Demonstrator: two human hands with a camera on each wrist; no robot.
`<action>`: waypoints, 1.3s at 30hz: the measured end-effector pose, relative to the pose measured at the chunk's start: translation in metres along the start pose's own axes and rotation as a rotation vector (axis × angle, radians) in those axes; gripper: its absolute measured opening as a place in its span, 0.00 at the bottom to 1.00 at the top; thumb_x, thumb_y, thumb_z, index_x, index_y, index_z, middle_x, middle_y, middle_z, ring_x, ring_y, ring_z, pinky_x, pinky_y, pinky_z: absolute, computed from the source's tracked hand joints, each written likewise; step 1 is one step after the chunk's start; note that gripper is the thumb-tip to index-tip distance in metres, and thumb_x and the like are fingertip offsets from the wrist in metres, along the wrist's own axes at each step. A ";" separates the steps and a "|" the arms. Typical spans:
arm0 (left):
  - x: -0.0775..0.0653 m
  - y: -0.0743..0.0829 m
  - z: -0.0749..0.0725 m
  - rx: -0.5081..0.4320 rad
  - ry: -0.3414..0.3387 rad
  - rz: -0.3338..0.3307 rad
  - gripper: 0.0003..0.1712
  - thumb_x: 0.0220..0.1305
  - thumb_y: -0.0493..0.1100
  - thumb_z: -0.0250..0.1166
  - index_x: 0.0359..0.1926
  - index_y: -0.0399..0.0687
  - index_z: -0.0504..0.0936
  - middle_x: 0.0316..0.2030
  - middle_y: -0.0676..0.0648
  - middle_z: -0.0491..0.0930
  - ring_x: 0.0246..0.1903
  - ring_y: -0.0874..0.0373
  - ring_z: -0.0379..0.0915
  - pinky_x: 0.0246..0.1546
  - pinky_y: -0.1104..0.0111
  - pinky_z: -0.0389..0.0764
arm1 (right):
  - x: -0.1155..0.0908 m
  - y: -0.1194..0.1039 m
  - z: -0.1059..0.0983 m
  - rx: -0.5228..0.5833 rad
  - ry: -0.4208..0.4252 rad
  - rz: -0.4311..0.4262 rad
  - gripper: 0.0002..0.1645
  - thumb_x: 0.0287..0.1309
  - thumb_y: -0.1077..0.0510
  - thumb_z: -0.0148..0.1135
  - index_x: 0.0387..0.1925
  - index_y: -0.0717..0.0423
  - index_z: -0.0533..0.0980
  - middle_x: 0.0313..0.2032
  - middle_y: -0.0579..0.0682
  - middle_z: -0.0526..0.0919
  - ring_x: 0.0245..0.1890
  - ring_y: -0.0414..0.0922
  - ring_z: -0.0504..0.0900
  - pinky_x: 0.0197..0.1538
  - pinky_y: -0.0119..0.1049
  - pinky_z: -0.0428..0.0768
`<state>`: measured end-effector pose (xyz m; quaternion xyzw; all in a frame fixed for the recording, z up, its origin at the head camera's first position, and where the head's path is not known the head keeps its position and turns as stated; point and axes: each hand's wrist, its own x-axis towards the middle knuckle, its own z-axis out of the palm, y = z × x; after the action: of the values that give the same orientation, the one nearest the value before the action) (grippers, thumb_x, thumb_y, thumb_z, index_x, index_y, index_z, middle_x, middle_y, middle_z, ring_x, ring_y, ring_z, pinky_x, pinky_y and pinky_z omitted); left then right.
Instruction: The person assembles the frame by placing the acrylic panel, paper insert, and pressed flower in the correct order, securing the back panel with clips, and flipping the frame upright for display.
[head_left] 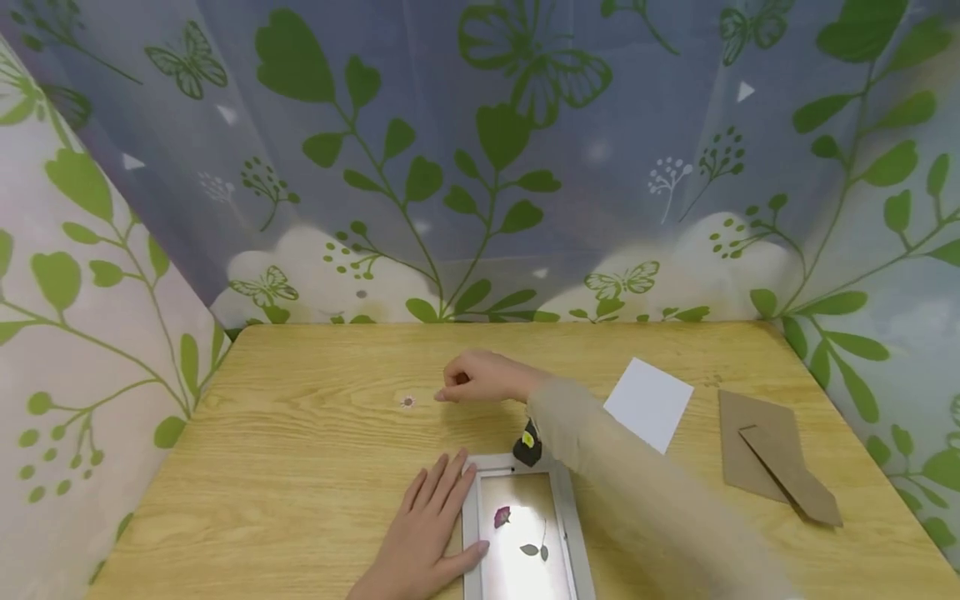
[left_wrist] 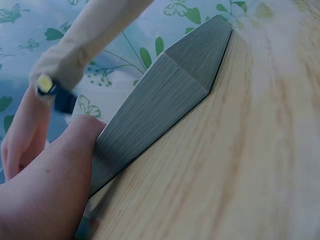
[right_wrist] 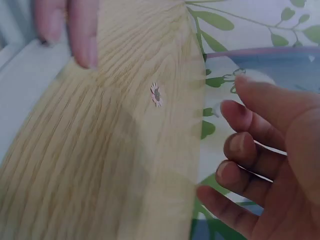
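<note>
A picture frame (head_left: 566, 517) with a pale border lies on the table, its silvery side showing in the left wrist view. On its pane rest a dried dark-pink flower (head_left: 502, 517) and a small leaf sprig (head_left: 534, 551). My left hand (head_left: 423, 533) rests along the frame's left edge, fingers straight, thumb on the border. Beyond the frame, my right hand (head_left: 483, 377) hovers over the table with loosely bent fingers and nothing in them. Just left of its fingertips lies a small pale-pink pressed flower (head_left: 407, 402). In the right wrist view that hand's thumb and fingers stand apart.
A white paper square (head_left: 652, 404) lies right of my right forearm. Farther right is a brown backing board (head_left: 757, 442) with a stand leg. A dark wrist camera (head_left: 528, 446) sits at my right wrist. Patterned curtains (head_left: 450, 167) border the table's back and sides.
</note>
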<state>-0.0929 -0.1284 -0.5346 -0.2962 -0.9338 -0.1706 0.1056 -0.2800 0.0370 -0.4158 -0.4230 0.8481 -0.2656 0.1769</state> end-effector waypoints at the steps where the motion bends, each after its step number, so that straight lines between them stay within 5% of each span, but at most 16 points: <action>1: 0.000 0.000 0.000 0.001 0.001 0.002 0.51 0.67 0.72 0.49 0.79 0.48 0.50 0.78 0.45 0.46 0.75 0.44 0.44 0.69 0.47 0.52 | 0.006 0.002 0.002 0.014 0.014 0.009 0.20 0.68 0.49 0.61 0.23 0.56 0.77 0.18 0.42 0.74 0.18 0.36 0.67 0.28 0.30 0.70; 7: 0.002 -0.001 0.001 0.018 0.033 0.020 0.51 0.67 0.72 0.49 0.78 0.47 0.51 0.78 0.45 0.47 0.75 0.44 0.47 0.69 0.48 0.52 | 0.037 0.013 0.014 0.074 0.060 0.062 0.09 0.68 0.53 0.61 0.37 0.53 0.81 0.30 0.44 0.80 0.30 0.38 0.74 0.36 0.31 0.74; 11: 0.001 -0.001 0.000 0.015 0.048 0.026 0.50 0.66 0.72 0.51 0.78 0.47 0.52 0.78 0.45 0.47 0.74 0.43 0.48 0.68 0.49 0.51 | 0.051 0.018 0.023 0.108 0.129 0.088 0.11 0.68 0.56 0.61 0.46 0.57 0.81 0.35 0.47 0.81 0.37 0.41 0.77 0.42 0.33 0.75; 20: 0.000 -0.001 0.000 -0.001 0.013 0.005 0.50 0.67 0.72 0.49 0.78 0.48 0.53 0.77 0.46 0.49 0.75 0.44 0.44 0.70 0.47 0.51 | 0.070 0.027 0.047 0.199 0.177 0.156 0.13 0.65 0.60 0.64 0.49 0.59 0.81 0.40 0.50 0.82 0.38 0.41 0.77 0.42 0.31 0.76; 32: 0.000 -0.003 0.002 0.026 0.050 0.033 0.49 0.67 0.72 0.49 0.77 0.48 0.54 0.77 0.46 0.52 0.74 0.41 0.47 0.69 0.49 0.50 | 0.073 0.010 0.063 -0.095 0.204 0.269 0.15 0.58 0.47 0.71 0.42 0.49 0.82 0.35 0.42 0.78 0.37 0.38 0.75 0.47 0.39 0.73; 39: 0.000 -0.003 0.002 0.030 0.038 0.029 0.49 0.67 0.73 0.48 0.77 0.48 0.54 0.76 0.46 0.53 0.74 0.42 0.47 0.70 0.50 0.49 | 0.074 0.006 0.063 -0.140 0.182 0.278 0.10 0.59 0.47 0.70 0.37 0.47 0.81 0.34 0.41 0.76 0.37 0.38 0.74 0.46 0.40 0.73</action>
<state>-0.0946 -0.1297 -0.5372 -0.3049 -0.9297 -0.1607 0.1300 -0.2938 -0.0391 -0.4748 -0.2873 0.9273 -0.2160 0.1046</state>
